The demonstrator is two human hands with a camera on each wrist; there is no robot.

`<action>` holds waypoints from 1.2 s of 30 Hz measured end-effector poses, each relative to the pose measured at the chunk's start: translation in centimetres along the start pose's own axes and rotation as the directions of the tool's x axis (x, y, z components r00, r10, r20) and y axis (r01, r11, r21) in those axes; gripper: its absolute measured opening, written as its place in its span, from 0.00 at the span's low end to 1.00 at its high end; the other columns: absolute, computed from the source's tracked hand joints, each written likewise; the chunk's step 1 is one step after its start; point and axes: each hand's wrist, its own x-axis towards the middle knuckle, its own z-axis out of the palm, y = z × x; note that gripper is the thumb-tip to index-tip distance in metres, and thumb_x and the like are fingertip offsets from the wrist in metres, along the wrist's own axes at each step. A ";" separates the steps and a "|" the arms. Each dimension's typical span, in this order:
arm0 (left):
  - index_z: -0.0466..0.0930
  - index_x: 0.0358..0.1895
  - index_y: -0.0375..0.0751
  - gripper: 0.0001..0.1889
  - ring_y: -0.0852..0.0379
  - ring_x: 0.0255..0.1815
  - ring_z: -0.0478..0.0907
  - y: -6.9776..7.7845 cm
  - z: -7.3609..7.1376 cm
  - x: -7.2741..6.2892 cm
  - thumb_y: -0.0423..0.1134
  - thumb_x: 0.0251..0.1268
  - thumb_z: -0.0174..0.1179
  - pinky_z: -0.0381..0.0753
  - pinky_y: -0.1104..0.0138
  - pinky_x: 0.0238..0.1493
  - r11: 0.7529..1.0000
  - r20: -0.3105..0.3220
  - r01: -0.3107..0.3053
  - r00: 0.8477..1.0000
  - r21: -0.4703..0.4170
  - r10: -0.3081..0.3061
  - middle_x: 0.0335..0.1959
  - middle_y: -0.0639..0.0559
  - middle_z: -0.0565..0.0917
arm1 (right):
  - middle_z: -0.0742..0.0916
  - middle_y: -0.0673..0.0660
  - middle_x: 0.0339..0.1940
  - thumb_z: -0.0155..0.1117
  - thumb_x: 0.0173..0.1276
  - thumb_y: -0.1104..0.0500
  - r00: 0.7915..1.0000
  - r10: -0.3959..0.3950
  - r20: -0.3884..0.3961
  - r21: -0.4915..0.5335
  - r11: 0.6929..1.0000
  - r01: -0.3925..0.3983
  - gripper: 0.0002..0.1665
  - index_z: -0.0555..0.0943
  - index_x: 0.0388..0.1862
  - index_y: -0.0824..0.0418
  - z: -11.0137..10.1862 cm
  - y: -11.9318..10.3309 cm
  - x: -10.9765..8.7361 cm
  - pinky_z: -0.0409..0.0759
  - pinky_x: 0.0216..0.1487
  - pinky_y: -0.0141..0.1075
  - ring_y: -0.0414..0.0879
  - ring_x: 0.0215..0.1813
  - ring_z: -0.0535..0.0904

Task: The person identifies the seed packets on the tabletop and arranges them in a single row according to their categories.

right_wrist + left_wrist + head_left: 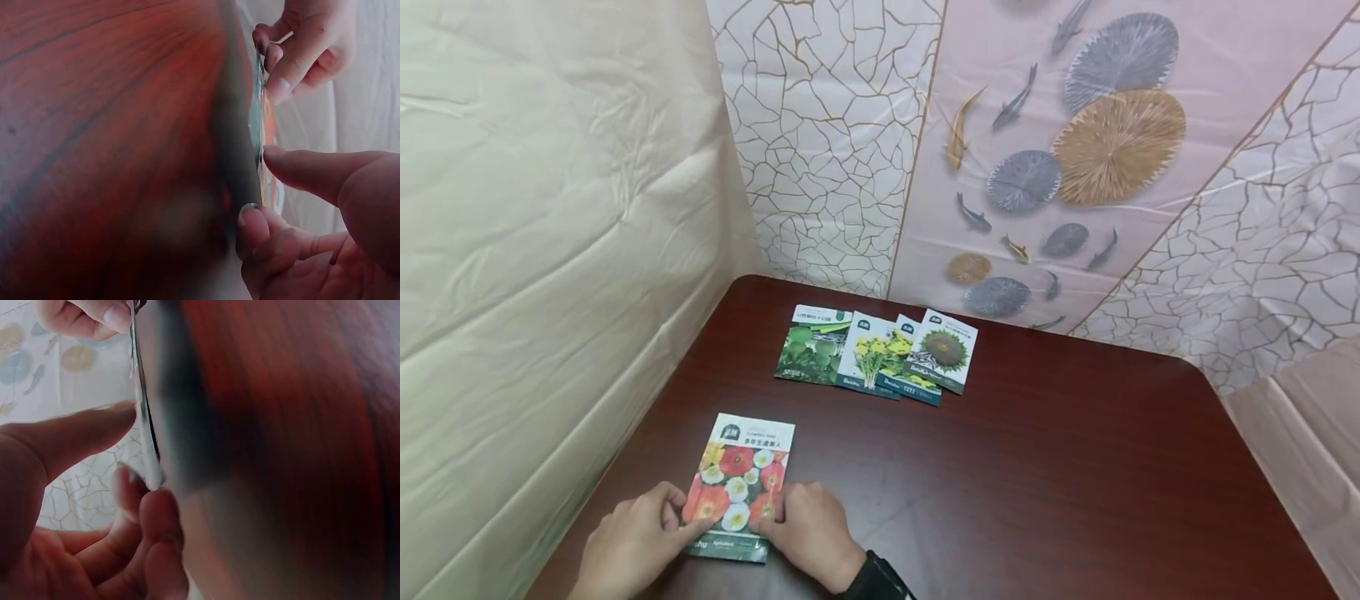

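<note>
A flower seed packet (747,462) with red, white and yellow blooms is held over the near left of the table. My left hand (634,533) pinches its left edge low down, thumb on the printed front and fingers at the edge and behind. On the opposite edge, my right hand (814,527) pinches it in the same way. Both wrist views show the packet edge-on, as a thin edge (145,425) in the left one. That edge looks layered; whether more than one packet is held, I cannot tell.
Toward the back of the dark red-brown table (1037,467), several seed packets lie in an overlapping row, from a green-leaf packet (812,346) to a sunflower packet (942,350). A pale cloth (572,250) hangs along the left side, and a patterned cloth (835,150) hangs behind.
</note>
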 end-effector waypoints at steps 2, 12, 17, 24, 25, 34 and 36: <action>0.77 0.35 0.43 0.31 0.58 0.20 0.68 -0.3 0.2 0.2 0.67 0.41 0.70 0.60 0.66 0.24 1.000 0.030 0.011 0.999 0.015 -0.012 0.18 0.56 0.72 | 0.69 0.40 0.07 0.72 0.58 0.44 1.000 0.020 0.017 -0.017 1.000 -0.020 0.27 0.71 0.08 0.51 0.3 -0.1 0.1 0.58 0.18 0.27 0.32 0.14 0.63; 0.79 0.36 0.44 0.32 0.60 0.22 0.69 -0.6 0.0 0.2 0.69 0.40 0.70 0.61 0.65 0.24 0.999 0.038 -0.022 0.999 0.029 0.021 0.19 0.58 0.73 | 0.72 0.43 0.04 0.73 0.54 0.40 0.999 0.035 -0.027 -0.161 0.986 -0.039 0.23 0.79 0.11 0.51 0.9 -0.8 0.0 0.60 0.17 0.29 0.35 0.15 0.67; 0.79 0.37 0.46 0.31 0.60 0.22 0.69 -0.2 -0.6 0.1 0.69 0.42 0.68 0.61 0.65 0.24 0.997 0.020 -0.052 0.998 0.050 0.051 0.19 0.59 0.73 | 0.69 0.42 0.05 0.71 0.57 0.42 0.997 0.028 -0.072 -0.082 0.996 -0.034 0.27 0.73 0.07 0.52 -0.3 -0.2 -0.4 0.56 0.16 0.28 0.33 0.13 0.63; 0.80 0.42 0.46 0.23 0.65 0.20 0.67 4.3 -1.3 0.4 0.60 0.53 0.68 0.62 0.67 0.21 0.958 -0.207 -0.285 0.937 0.018 0.282 0.17 0.62 0.73 | 0.80 0.43 0.16 0.69 0.62 0.47 0.948 0.047 -0.315 0.068 0.997 -0.027 0.14 0.83 0.30 0.57 -6.1 2.5 -2.2 0.68 0.23 0.24 0.29 0.19 0.69; 0.80 0.43 0.46 0.21 0.66 0.19 0.67 5.3 -1.3 0.5 0.58 0.54 0.69 0.62 0.69 0.21 0.940 -0.250 -0.341 0.909 0.015 0.334 0.17 0.63 0.73 | 0.81 0.44 0.18 0.69 0.62 0.48 0.929 0.046 -0.367 0.078 0.997 -0.019 0.13 0.83 0.31 0.57 -7.1 3.0 -2.7 0.69 0.24 0.24 0.29 0.20 0.70; 0.78 0.43 0.53 0.14 0.76 0.22 0.70 13.2 -1.3 -0.5 0.46 0.55 0.71 0.70 0.75 0.25 0.782 -0.399 -0.609 0.754 -0.130 0.521 0.22 0.70 0.75 | 0.85 0.44 0.25 0.70 0.63 0.55 0.764 0.349 -0.543 0.359 0.919 -0.165 0.06 0.82 0.39 0.51 -12.9 7.1 -9.9 0.75 0.24 0.30 0.35 0.20 0.75; 0.77 0.42 0.53 0.14 0.75 0.22 0.70 13.8 -1.1 -0.8 0.45 0.55 0.71 0.70 0.76 0.25 0.768 -0.399 -0.620 0.753 -0.162 0.523 0.21 0.71 0.75 | 0.86 0.46 0.26 0.69 0.64 0.56 0.731 0.406 -0.549 0.404 0.894 -0.193 0.06 0.83 0.40 0.51 -12.9 7.5 -11.0 0.75 0.23 0.29 0.37 0.19 0.76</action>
